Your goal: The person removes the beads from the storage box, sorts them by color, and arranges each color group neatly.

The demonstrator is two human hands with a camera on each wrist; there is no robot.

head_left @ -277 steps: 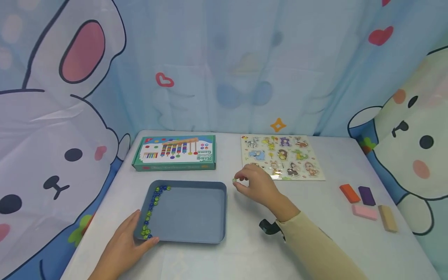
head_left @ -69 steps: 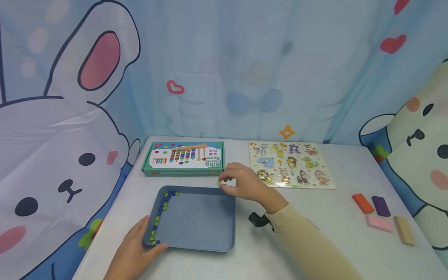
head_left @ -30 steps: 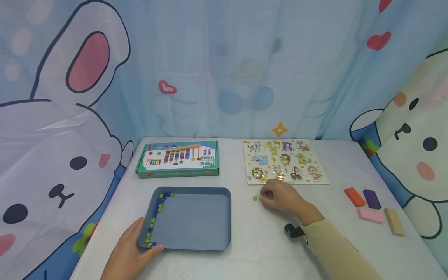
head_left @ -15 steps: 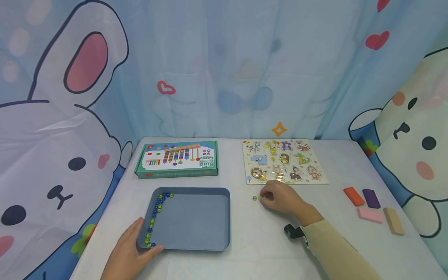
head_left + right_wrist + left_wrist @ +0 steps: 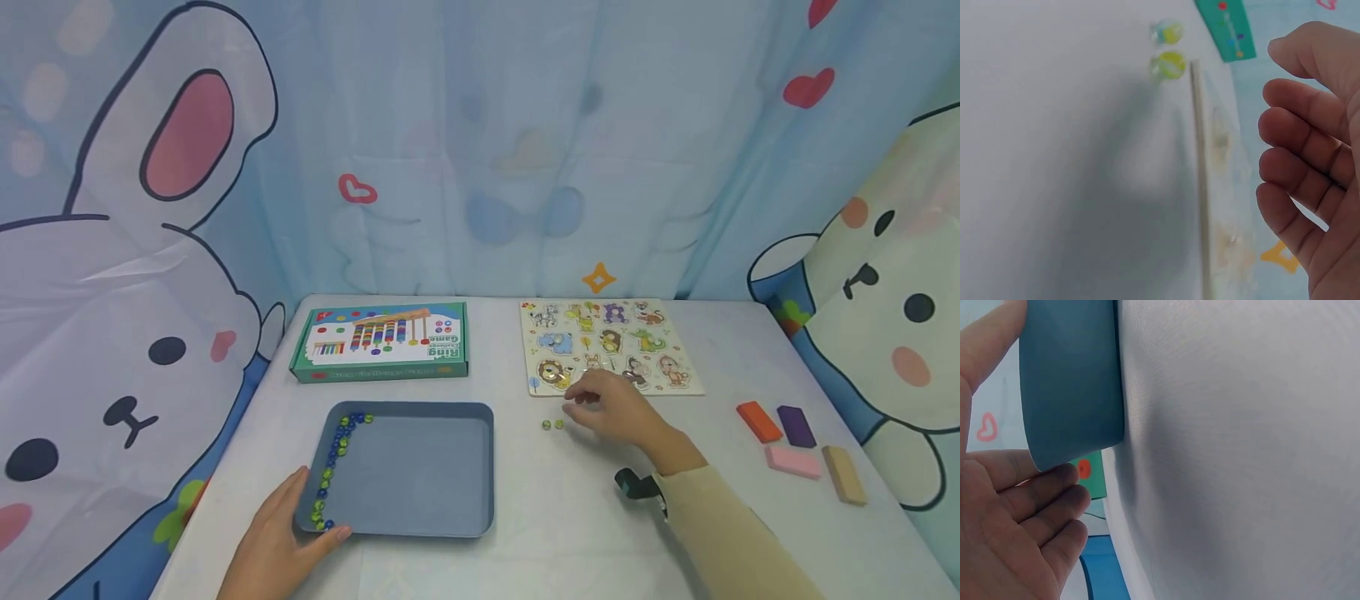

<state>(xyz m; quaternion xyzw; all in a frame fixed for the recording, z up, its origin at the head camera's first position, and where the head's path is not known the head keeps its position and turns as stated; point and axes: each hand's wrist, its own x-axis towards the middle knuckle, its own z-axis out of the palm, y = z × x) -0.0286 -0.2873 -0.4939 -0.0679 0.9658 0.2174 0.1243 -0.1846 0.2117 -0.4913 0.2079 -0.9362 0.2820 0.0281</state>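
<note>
Two yellow-green marbles, a left one (image 5: 546,425) and a right one (image 5: 559,424), lie side by side on the white table to the right of the tray. Just right of them my right hand (image 5: 611,408) hovers with relaxed fingers and holds nothing; in the right wrist view the marbles (image 5: 1169,65) are apart from the fingertips. A blue-grey tray (image 5: 420,475) has a line of blue and green marbles (image 5: 327,472) along its left side and upper left corner. My left hand (image 5: 273,537) holds the tray's near left corner, thumb on the front edge, fingers along the left side.
Behind the tray lies a green ring game box (image 5: 378,343). An animal puzzle board (image 5: 611,342) is at the back right, partly under the right hand. Orange (image 5: 758,422), purple (image 5: 797,426), pink (image 5: 792,462) and tan (image 5: 844,474) blocks lie at the right.
My right hand carried a marble from near the tray, set it beside the other one, then let go and lifted slightly right. The left hand stays at the tray corner.
</note>
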